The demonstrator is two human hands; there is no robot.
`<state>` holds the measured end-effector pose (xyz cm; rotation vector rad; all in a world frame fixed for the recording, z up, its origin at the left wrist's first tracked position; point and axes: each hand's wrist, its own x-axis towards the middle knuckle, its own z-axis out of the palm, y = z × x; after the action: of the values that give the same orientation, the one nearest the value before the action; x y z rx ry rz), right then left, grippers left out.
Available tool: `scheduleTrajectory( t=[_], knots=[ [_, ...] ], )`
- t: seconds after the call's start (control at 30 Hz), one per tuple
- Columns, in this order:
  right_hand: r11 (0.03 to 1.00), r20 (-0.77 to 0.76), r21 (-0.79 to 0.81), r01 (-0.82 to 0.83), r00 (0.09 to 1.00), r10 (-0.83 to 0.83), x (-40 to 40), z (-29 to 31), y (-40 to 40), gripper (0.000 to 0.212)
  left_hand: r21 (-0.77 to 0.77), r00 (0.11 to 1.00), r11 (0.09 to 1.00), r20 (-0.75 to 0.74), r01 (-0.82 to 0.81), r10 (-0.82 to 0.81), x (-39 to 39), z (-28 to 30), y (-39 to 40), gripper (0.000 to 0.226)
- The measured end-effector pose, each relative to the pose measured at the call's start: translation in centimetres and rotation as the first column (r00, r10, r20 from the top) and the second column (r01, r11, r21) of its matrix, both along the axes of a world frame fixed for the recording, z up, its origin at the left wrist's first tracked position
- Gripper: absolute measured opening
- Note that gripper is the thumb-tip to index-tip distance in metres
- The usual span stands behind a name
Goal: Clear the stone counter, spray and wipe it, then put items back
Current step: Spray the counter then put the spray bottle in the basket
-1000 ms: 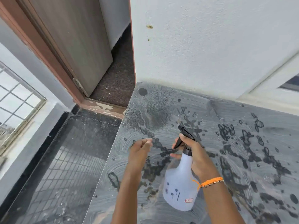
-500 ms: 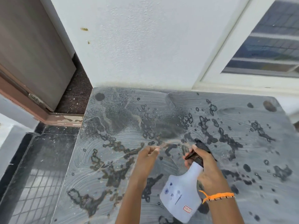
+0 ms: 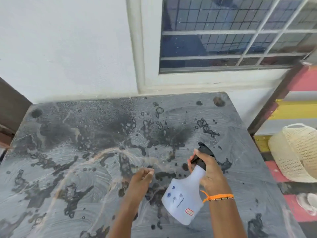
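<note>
A woven basket [image 3: 298, 152] lies beyond the right edge of the stone counter [image 3: 68, 169], which is blotched wet. The right hand [image 3: 211, 172] grips the neck of the spray bottle [image 3: 183, 198] above the counter's near right. The fill level cannot be told. The bottle's long axis is tilted, with the nozzle towards the window [image 3: 223, 35] wall. The left hand [image 3: 140, 179] hovers just beside the bottle, fingers curled on nothing.

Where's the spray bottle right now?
Head view, lower right of centre: the spray bottle is held in the right hand by its black trigger head, above the wet stone counter, with the left hand just to its left.
</note>
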<state>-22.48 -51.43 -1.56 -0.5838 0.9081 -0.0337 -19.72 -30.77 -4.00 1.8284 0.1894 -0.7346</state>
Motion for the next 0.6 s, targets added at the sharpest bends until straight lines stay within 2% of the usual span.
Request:
scheduleTrajectory(
  t=[0.2, 0.37, 0.47, 0.6],
  knots=[
    [0.997, 0.018, -0.06, 0.057, 0.998, -0.056, -2.4, -0.5, -6.0, 0.022, 0.047, 0.997, 0.997, -0.057, 0.056, -0.053, -1.8, -0.5, -4.0, 0.016],
    [0.986, -0.1, -0.035, 0.161, 0.981, -0.164, -2.8, -0.6, -7.7, 0.031, 0.038, 0.998, 0.998, -0.035, 0.055, -0.054, -2.3, -0.6, -4.9, 0.013],
    [0.992, -0.116, -0.079, 0.103, 0.987, -0.112, -3.1, -1.0, -7.9, 0.033, 0.038, 0.998, 0.997, -0.026, 0.066, -0.065, -2.6, -0.4, -5.3, 0.014],
    [0.99, -0.009, -0.126, -0.07, 0.998, 0.07, -2.6, -0.6, -6.1, 0.04, 0.019, 0.999, 1.0, -0.034, -0.02, 0.021, -2.7, 0.1, -3.5, 0.014]
  ],
)
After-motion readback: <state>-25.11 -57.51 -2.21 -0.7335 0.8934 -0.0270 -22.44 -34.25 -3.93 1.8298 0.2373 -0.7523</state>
